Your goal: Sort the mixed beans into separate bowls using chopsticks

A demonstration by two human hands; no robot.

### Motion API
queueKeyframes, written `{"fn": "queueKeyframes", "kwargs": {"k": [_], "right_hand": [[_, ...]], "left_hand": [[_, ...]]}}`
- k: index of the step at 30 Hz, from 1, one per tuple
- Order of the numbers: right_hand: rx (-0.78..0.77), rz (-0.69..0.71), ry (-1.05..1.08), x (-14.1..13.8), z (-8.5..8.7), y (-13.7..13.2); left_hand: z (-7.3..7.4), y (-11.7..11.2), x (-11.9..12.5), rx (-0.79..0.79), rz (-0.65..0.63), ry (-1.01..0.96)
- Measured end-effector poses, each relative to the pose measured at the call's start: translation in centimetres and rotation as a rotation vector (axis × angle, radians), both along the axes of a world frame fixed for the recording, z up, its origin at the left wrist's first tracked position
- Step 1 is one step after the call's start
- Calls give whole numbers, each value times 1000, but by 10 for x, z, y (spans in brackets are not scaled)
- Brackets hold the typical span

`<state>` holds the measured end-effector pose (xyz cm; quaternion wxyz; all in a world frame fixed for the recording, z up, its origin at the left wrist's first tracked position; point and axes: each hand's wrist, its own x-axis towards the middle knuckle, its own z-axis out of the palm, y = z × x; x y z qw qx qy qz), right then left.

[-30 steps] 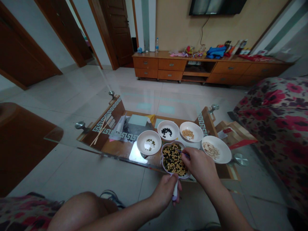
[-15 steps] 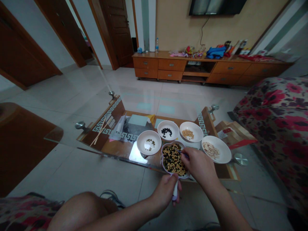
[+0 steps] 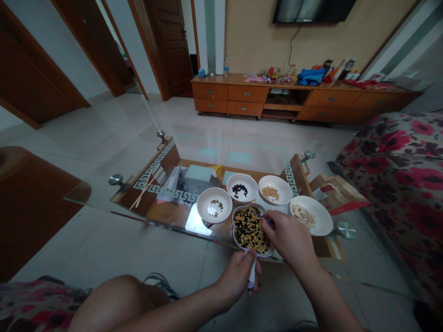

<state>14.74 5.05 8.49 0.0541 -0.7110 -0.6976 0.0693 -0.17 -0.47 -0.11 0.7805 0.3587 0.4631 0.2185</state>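
My left hand (image 3: pixel 238 275) is closed around the white handle (image 3: pixel 252 275) of a lobed white bowl (image 3: pixel 235 236) holding a mix of dark and yellow beans (image 3: pixel 249 232). My right hand (image 3: pixel 285 240) sits over the bowl's right side, pinching thin dark chopsticks (image 3: pixel 266 220) whose tips are hidden behind the fingers or among the beans. Around it stand several round white bowls: one with a few green beans (image 3: pixel 213 205), one with black beans (image 3: pixel 242 188), one with yellow soybeans (image 3: pixel 275 190), and one with pale sliced nuts (image 3: pixel 311 215).
The bowls rest on a glass-topped coffee table (image 3: pixel 145 184) with loose papers and wooden sticks below the glass. A floral sofa (image 3: pixel 391 157) lies to the right, a cardboard box (image 3: pixel 337 196) beside the table, and a low wooden cabinet (image 3: pixel 242 94) stands beyond.
The view has shifted very slightly. My right hand has moved a little on the chopsticks, while my left hand stays on the handle.
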Motion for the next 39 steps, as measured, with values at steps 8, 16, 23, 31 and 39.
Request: {"fn": "queueKeyframes", "kwargs": {"k": [8,16,23,31,39], "right_hand": [[132,68,232,-23,4,1],[124,143,386,-51,9,4],[131,102,390,-36,7,3],[126,-19,291,6,4,0],[-48,-154,112,21,10,-2]], "left_hand": [[-1,0,1,4,8,-15],[7,2,2,12,-1,18],[7,1,1,24,-28,9],[1,0,1,15,-8,-5],[-8,-2,2,3,5,-22]]}}
